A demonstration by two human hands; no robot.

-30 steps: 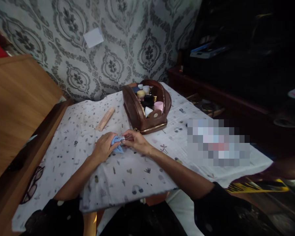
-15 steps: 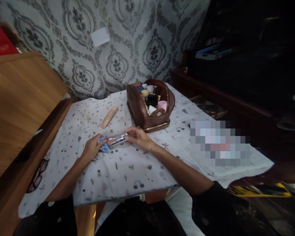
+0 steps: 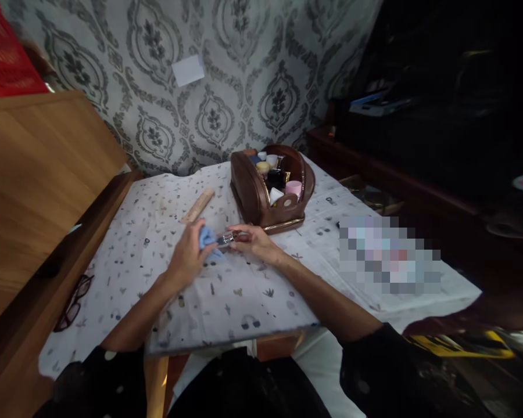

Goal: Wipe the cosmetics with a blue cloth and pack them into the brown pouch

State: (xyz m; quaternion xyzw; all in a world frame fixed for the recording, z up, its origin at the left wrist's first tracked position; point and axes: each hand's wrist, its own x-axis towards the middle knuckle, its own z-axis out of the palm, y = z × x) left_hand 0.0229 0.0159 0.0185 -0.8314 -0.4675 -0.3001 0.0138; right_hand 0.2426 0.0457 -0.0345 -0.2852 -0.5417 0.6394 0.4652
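Left hand [image 3: 186,255] has its fingers curled tight around the blue cloth [image 3: 206,237], which is pressed over one end of the silver tube [image 3: 227,238]. Right hand [image 3: 256,244] pinches the tube's other end, fingers closed on it. The tube is low over the tablecloth [image 3: 226,302], roughly mid-table and just in front of the brown bag [image 3: 255,197]; most of its length is hidden by cloth and fingers, so I can't tell whether it touches the table.

Surroundings:
- The bag stands open just behind the hands, packed with small jars and bottles, with a pink jar [image 3: 293,187] near its front edge. It is close to the right hand but not touching.
- The tan tube [image 3: 197,205] lies flat on the tablecloth, left of the bag and just behind the left hand.
- The glasses [image 3: 72,302] lie at the table's left edge, well apart from the hands.
- The wooden cabinet [image 3: 39,174] runs along the left side.
- The white note [image 3: 188,70] is stuck on the patterned wall behind.

Nothing lies between the two hands except the tube and cloth.
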